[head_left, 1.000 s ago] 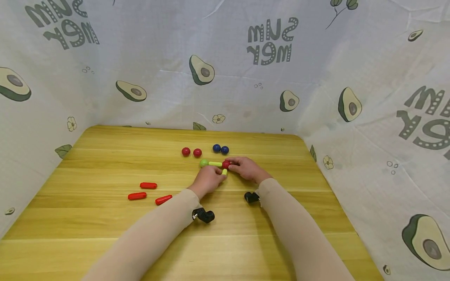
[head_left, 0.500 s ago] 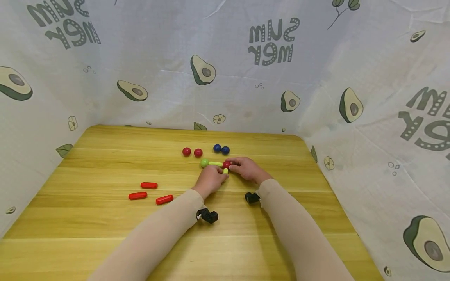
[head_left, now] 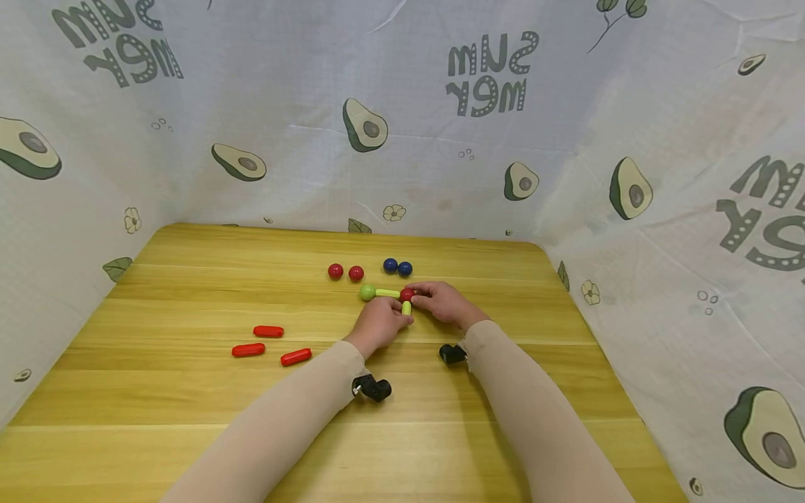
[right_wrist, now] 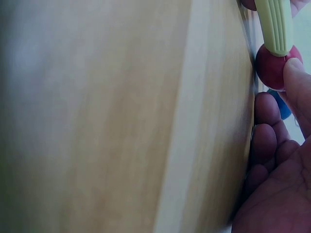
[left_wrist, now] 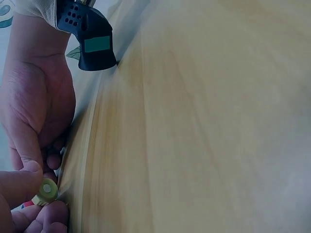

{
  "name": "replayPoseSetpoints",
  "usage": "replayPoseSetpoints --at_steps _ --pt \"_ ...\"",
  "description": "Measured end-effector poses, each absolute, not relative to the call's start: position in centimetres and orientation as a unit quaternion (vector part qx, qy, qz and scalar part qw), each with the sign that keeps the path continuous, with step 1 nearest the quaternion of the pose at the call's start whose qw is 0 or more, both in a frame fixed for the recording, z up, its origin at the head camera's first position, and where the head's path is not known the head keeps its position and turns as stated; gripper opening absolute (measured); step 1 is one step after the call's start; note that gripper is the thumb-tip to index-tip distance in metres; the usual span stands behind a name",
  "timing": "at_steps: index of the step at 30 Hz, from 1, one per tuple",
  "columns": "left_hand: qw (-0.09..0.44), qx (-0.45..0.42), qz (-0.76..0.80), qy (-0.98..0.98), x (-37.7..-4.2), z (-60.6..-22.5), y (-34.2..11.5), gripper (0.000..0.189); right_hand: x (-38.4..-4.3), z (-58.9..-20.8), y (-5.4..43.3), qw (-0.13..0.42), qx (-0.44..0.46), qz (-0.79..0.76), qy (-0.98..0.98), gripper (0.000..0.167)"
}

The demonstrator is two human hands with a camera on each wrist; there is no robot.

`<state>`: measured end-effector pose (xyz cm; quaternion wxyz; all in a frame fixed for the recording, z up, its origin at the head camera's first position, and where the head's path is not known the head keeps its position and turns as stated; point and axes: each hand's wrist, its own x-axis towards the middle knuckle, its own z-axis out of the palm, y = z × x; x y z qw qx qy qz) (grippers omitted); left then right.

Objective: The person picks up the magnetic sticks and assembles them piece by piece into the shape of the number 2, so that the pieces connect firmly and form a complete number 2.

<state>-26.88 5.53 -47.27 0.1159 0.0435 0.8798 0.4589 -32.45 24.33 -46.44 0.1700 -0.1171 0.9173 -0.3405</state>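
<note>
My left hand pinches a short yellow-green rod between thumb and fingers. One end of this ribbed rod meets a red ball in the right wrist view. From the other side, my right hand grips the red ball with thumb and fingertips, close over the table. A second yellow-green rod runs left from that ball to a light green ball. The left wrist view shows the held rod's round end face beside the thumb.
Two loose red balls and two dark blue balls lie behind the hands. Several red rods rest at the left on the wooden table. A printed cloth hangs around the back and sides.
The left hand and its rod have shifted slightly right, and the rod now points straighter at the red ball. The right hand keeps its hold. The whole view has drifted a little.
</note>
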Motion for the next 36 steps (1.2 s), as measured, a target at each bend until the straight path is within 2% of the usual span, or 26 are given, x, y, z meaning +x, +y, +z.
replayPoseSetpoints --at_steps 23,29,36 --pt "0.133 0.076 0.454 0.878 -26.7 -47.3 4.7 0.044 -32.6 -46.9 24.4 0.176 -0.111 -0.356 0.911 0.042" --pt "0.139 0.101 0.421 0.890 -26.9 -47.1 2.8 0.048 -32.7 -46.9 24.3 0.174 -0.112 -0.348 0.914 0.042" --pt "0.118 0.098 0.375 0.914 -28.2 -45.6 -1.0 0.041 -32.7 -46.8 24.3 0.176 -0.114 -0.337 0.918 0.041"
